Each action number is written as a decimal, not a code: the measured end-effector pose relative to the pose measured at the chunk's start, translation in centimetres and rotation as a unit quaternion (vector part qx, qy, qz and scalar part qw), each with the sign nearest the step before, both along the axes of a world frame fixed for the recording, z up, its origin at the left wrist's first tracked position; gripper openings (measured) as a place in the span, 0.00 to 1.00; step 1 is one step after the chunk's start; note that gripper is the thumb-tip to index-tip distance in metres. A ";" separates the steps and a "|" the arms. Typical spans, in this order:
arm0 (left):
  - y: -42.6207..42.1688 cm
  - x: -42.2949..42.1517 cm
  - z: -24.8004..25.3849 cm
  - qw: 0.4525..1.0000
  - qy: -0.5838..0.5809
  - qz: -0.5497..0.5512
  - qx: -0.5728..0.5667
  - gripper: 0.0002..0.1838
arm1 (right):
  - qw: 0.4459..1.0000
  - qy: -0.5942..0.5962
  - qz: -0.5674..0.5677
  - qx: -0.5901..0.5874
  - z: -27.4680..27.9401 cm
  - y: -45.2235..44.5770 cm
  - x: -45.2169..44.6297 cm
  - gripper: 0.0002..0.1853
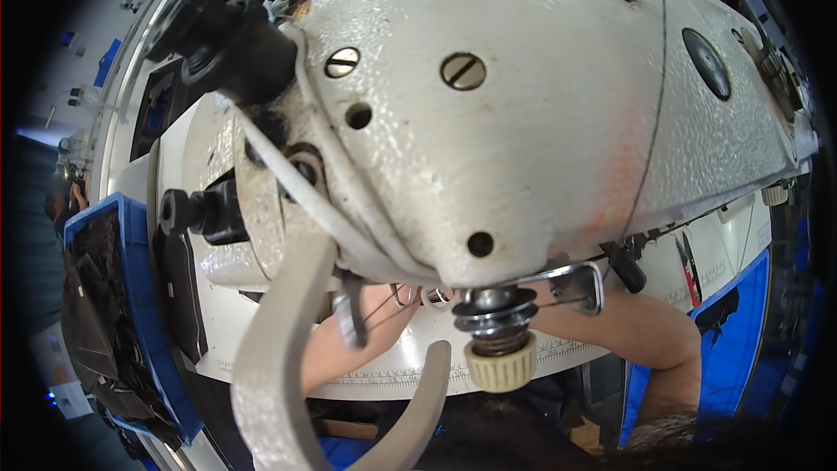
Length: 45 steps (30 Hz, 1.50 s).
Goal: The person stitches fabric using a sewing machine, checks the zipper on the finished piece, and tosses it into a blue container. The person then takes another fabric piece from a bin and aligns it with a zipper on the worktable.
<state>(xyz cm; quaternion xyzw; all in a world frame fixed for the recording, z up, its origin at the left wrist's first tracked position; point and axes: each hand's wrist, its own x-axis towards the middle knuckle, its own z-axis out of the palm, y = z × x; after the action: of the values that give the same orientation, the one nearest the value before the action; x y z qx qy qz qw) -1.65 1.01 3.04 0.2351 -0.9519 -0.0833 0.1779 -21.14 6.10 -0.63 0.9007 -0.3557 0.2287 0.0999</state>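
A white sewing machine (523,122) fills most of the head view, very close to the camera. My left forearm (362,344) and my right forearm (610,323) reach in beneath it from the lower edge. Both hands are hidden behind the machine, so their fingers and anything in them cannot be seen. A thread tension dial (499,366) with a cream knob hangs below the machine body, between the forearms. Left of it, a curved pale lever (279,358) crosses in front of my left forearm. A dark thread runs down the machine's face.
On the left, a blue crate (139,296) holds dark fabric pieces. A dark flat piece (179,296) lies beside it on the white table (401,375), whose front edge carries ruler markings. Red-handled snips (689,270) lie on the right. Part of another person (65,201) shows far left.
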 end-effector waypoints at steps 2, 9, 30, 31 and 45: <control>0.1 -0.1 -0.1 1.000 0.002 -0.003 -0.003 0.13 | 1.000 -0.024 -0.001 0.002 0.1 -0.1 0.0 0.08; 1.5 -1.5 0.4 0.992 -0.064 0.105 0.016 0.07 | 0.999 -0.042 -0.006 0.018 -0.4 -0.1 -0.2 0.08; 7.6 3.1 0.7 0.402 0.491 0.213 0.743 0.35 | 0.998 0.018 -0.042 0.034 1.0 0.8 0.1 0.19; 7.5 3.2 1.3 0.326 0.522 0.187 0.766 0.32 | 0.999 0.022 -0.040 0.018 1.4 0.7 0.2 0.19; 4.3 5.3 0.6 0.964 0.083 0.083 0.237 0.15 | 1.000 0.005 0.006 0.021 1.4 0.7 -0.4 0.08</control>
<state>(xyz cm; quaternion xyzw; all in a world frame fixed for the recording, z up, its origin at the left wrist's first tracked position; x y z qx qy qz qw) 3.70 5.29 3.61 0.3414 -0.8638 -0.3105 0.2021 -21.49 6.75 0.79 0.9058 -0.3547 0.2174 0.0809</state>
